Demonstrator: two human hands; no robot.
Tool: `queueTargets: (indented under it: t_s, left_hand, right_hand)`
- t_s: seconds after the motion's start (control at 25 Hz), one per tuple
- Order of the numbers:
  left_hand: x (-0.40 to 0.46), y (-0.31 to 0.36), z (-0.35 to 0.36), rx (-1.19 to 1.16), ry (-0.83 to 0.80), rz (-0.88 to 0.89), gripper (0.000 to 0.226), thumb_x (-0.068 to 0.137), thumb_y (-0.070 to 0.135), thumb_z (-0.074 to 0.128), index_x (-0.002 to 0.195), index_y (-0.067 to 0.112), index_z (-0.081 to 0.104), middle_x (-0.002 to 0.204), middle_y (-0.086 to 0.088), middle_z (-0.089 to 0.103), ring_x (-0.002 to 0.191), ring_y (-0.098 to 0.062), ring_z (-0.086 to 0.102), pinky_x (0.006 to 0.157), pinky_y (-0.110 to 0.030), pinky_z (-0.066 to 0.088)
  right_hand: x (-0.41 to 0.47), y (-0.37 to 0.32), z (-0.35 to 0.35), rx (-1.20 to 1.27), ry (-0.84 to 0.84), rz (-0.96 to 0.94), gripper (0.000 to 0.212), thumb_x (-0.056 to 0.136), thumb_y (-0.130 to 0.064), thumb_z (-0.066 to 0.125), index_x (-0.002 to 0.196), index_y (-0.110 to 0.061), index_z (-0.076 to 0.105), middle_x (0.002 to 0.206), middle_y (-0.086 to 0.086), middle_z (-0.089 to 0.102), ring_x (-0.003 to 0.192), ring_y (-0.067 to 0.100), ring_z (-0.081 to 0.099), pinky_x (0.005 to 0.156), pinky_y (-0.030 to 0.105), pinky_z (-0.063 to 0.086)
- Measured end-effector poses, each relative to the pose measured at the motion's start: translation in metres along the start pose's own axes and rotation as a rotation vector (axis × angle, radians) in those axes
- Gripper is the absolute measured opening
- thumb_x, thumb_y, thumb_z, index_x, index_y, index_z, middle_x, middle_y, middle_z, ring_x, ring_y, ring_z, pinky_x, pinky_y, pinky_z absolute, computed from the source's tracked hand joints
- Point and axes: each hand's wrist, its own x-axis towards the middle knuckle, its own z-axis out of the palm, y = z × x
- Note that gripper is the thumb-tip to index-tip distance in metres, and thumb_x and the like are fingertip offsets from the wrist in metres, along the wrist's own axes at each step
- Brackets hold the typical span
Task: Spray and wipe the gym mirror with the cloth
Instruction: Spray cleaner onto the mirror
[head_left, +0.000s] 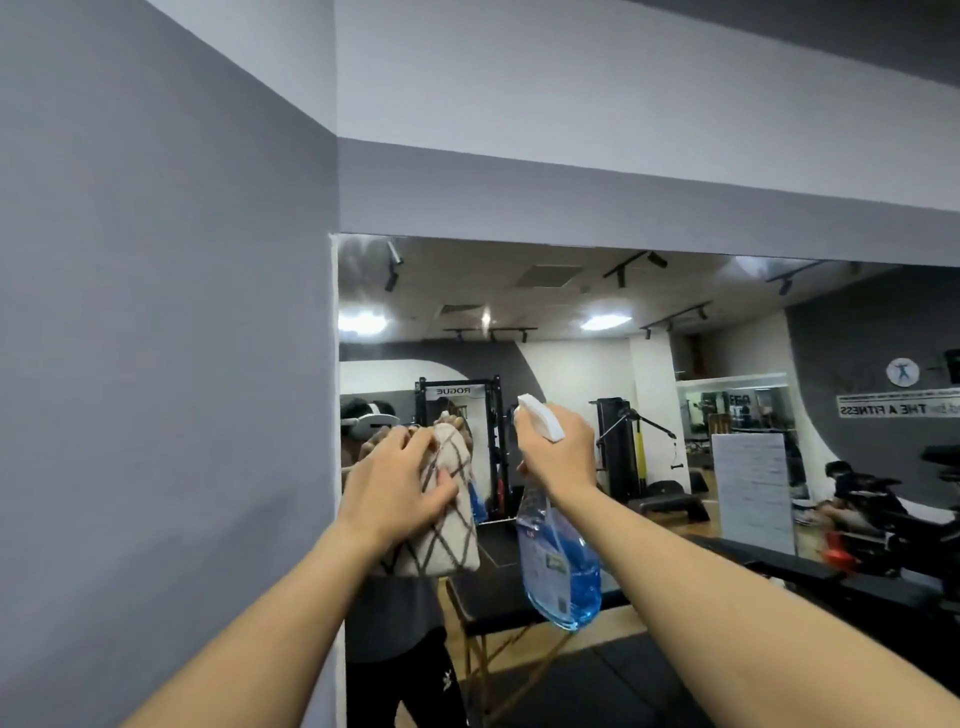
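The gym mirror (649, 322) fills the wall ahead, its left edge meeting a grey wall. My left hand (395, 486) presses a cream cloth with brown diamond lines (447, 525) against the glass near the mirror's left edge, fingers spread over it. My right hand (558, 449) grips the neck of a clear spray bottle with blue liquid (558, 566), its white nozzle (540, 422) pointing up and left toward the mirror. The bottle hangs just right of the cloth, close to the glass.
A grey wall (166, 364) stands close on the left. A black padded bench or table (597, 680) lies below my arms in front of the mirror. The reflection shows gym racks, a white board and a person sitting at the right.
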Motion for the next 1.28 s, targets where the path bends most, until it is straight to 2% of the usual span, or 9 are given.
queueTargets:
  t_s: [0.12,0.28,0.48,0.6,0.68,0.88,1.0,1.12,1.28]
  left_hand:
    - [0.032,0.015,0.002,0.111,0.063,-0.044,0.033,0.092,0.046,0.057,0.114,0.022,0.056,0.098,0.003,0.052,0.084,-0.018,0.054,0.068,-0.031,0.04]
    - [0.043,0.052,0.027,0.199,0.1,-0.057,0.031,0.091,0.044,0.058,0.109,0.02,0.056,0.094,0.003,0.049,0.077,-0.016,0.047,0.065,-0.03,0.034]
    - [0.047,0.107,0.064,0.278,0.075,-0.089,0.032,0.092,0.045,0.059,0.111,0.02,0.055,0.095,0.003,0.049,0.078,-0.018,0.05,0.062,-0.031,0.036]
    - [0.051,0.127,0.074,0.3,0.063,-0.119,0.033,0.091,0.045,0.061,0.111,0.02,0.055,0.096,0.001,0.051,0.083,-0.025,0.055,0.067,-0.036,0.048]
    - [0.052,0.14,0.082,0.31,0.063,-0.118,0.033,0.091,0.046,0.061,0.11,0.02,0.055,0.097,0.001,0.052,0.082,-0.025,0.056,0.068,-0.038,0.051]
    - [0.054,0.175,0.112,0.301,0.068,-0.057,0.031,0.089,0.043,0.062,0.108,0.019,0.058,0.096,0.002,0.053,0.08,-0.024,0.054,0.063,-0.032,0.039]
    - [0.063,0.204,0.14,0.279,0.017,-0.032,0.04,0.084,0.053,0.048,0.105,0.02,0.057,0.094,0.003,0.052,0.081,-0.025,0.058,0.063,-0.031,0.037]
    - [0.078,0.252,0.174,0.211,-0.011,-0.014,0.033,0.088,0.048,0.056,0.107,0.02,0.057,0.095,0.005,0.049,0.084,-0.023,0.058,0.065,-0.031,0.037]
    - [0.097,0.328,0.219,0.16,-0.02,0.074,0.031,0.09,0.043,0.061,0.112,0.021,0.057,0.095,0.009,0.043,0.083,-0.015,0.049,0.067,-0.03,0.038]
  right_hand:
    - [0.038,0.021,-0.003,0.037,-0.031,-0.044,0.037,0.1,-0.039,0.063,0.068,-0.021,0.063,0.066,0.004,0.066,0.066,0.029,0.072,0.062,0.049,0.063]
    - [0.068,0.06,-0.017,0.021,-0.071,-0.056,0.034,0.102,-0.041,0.062,0.078,-0.018,0.068,0.07,0.0,0.066,0.066,0.017,0.068,0.053,0.026,0.049]
    - [0.096,0.103,-0.053,0.056,-0.166,-0.046,0.043,0.103,-0.047,0.056,0.073,-0.018,0.068,0.067,0.003,0.071,0.063,0.023,0.073,0.065,0.042,0.064]
    - [0.106,0.12,-0.07,0.031,-0.203,-0.07,0.049,0.099,-0.052,0.051,0.072,-0.015,0.069,0.069,0.007,0.071,0.067,0.03,0.072,0.068,0.045,0.063]
    - [0.109,0.132,-0.085,0.09,-0.212,-0.05,0.046,0.1,-0.049,0.053,0.074,-0.017,0.071,0.067,0.005,0.072,0.06,0.026,0.073,0.064,0.042,0.063]
    - [0.106,0.17,-0.137,0.248,-0.194,0.045,0.034,0.104,-0.03,0.062,0.079,-0.009,0.074,0.068,0.009,0.073,0.047,0.02,0.07,0.05,0.034,0.057]
    - [0.107,0.195,-0.175,0.32,-0.166,0.138,0.031,0.102,-0.024,0.064,0.076,-0.009,0.073,0.063,0.004,0.07,0.045,0.025,0.068,0.053,0.043,0.059]
    - [0.121,0.224,-0.222,0.318,-0.114,0.166,0.031,0.1,-0.023,0.067,0.07,-0.016,0.073,0.058,-0.002,0.07,0.046,0.031,0.069,0.056,0.051,0.062]
    - [0.155,0.269,-0.293,0.198,-0.051,0.137,0.035,0.102,-0.03,0.065,0.078,-0.006,0.072,0.071,0.011,0.074,0.047,0.026,0.071,0.048,0.029,0.051]
